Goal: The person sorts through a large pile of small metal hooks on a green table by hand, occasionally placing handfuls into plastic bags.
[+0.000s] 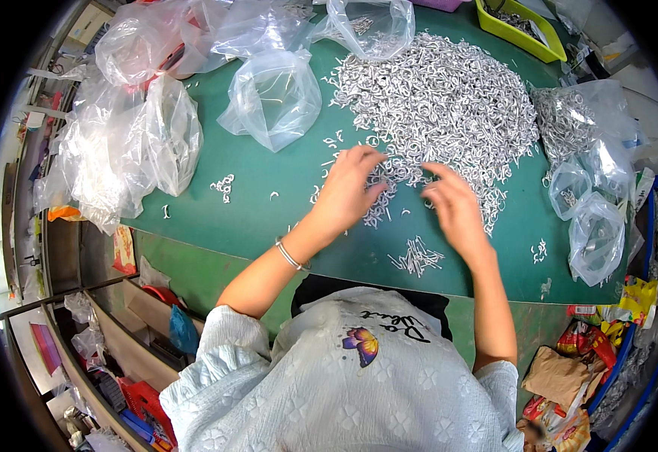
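The parts heap [438, 105] lies toward the table's [257, 177] far edge, bags [111, 151] at the left edge, a tray [551, 53] far right.

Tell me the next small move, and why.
Perhaps spread the near edge of the silvery pile with the left hand and right hand: both are at that edge, its small pieces overlap, and a heap of slim pieces lies apart.

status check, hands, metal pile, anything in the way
Left hand and right hand at near side of metal pile, any grip unclear. Pile spread loose on green table. Clear bag at its far left edge, away from hands.
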A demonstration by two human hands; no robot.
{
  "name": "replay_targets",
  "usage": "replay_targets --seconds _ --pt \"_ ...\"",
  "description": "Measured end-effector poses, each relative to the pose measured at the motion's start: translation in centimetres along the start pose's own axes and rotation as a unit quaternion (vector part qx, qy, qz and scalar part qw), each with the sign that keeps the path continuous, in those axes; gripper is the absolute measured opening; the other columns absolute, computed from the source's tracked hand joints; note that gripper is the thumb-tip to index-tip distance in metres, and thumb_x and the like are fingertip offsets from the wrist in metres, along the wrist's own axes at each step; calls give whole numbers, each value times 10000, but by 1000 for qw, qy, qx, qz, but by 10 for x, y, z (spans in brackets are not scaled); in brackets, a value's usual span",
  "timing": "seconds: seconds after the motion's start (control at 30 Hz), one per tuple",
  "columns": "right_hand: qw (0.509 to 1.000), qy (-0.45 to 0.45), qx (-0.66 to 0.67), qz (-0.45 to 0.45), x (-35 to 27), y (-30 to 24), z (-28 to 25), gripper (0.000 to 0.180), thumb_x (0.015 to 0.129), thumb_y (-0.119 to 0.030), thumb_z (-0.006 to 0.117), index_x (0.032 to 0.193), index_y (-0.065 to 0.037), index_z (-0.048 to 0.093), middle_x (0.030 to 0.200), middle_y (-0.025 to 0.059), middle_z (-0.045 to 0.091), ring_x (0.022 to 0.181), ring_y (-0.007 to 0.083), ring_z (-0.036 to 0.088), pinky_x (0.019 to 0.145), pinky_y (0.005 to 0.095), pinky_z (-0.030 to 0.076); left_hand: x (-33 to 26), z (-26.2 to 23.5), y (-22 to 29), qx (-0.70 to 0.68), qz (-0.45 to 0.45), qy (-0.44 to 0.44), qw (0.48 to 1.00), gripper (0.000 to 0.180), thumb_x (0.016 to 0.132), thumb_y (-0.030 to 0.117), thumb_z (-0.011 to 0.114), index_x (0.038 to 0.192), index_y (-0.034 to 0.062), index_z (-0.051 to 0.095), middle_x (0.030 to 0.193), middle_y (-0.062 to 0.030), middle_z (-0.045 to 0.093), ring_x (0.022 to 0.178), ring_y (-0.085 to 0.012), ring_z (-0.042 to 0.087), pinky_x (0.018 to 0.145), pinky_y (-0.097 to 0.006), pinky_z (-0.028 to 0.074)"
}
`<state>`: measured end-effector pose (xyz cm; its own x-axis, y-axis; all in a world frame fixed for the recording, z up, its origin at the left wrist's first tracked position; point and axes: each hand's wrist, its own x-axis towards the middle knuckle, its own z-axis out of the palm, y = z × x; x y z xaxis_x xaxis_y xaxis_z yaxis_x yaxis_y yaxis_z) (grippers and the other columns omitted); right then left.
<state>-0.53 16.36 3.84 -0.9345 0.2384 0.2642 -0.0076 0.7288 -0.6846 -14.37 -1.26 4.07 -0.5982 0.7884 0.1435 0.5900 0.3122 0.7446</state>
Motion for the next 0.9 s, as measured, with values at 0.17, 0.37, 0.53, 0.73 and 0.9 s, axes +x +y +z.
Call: replay_targets --seconds 0.17,0.37,0.53,0.73,0.9 --pt "986 -76 -101 -105 9 -10 16 116 859 -97 630 912 6 635 1203 94 632 1200 276 548 937 405 427 -11 16 -3 106 53 13 993 385 753 61 724 1121 51 609 1130 -90 546 1063 -282 504 864 -380 381" --pt "988 -51 -133 -57 -1 -8 -26 94 871 -82 614 895 7 634 970 113 670 940 280 610 852 404 445 -12 16 -5 128 50 50 989 335 780 69 704 1103 71 614 1103 -72 549 1037 -273 507 855 -389 371" --pt "990 28 -43 130 0 1 -31 112 909 -78 571 914 22 622 849 183 649 783 372 616 716 427 484 8 38 10 122 101 39 987 301 782 119 716 1069 86 632 1099 -64 537 1052 -256 498 856 -396 354" --pt "985 19 -164 41 4 -2 -9 210 837 -202 695 954 -40 630 834 161 646 823 357 611 748 435 475 13 69 11 159 152 0 976 263 783 159 718 1012 84 613 1063 -79 524 1020 -258 485 825 -391 335" --pt "979 6 -187 77 2 12 -11 200 821 -192 705 869 -17 622 815 148 641 825 336 608 759 428 462 16 73 6 159 135 4 978 177 804 123 686 944 84 586 974 -66 519 952 -252 495 800 -391 331"
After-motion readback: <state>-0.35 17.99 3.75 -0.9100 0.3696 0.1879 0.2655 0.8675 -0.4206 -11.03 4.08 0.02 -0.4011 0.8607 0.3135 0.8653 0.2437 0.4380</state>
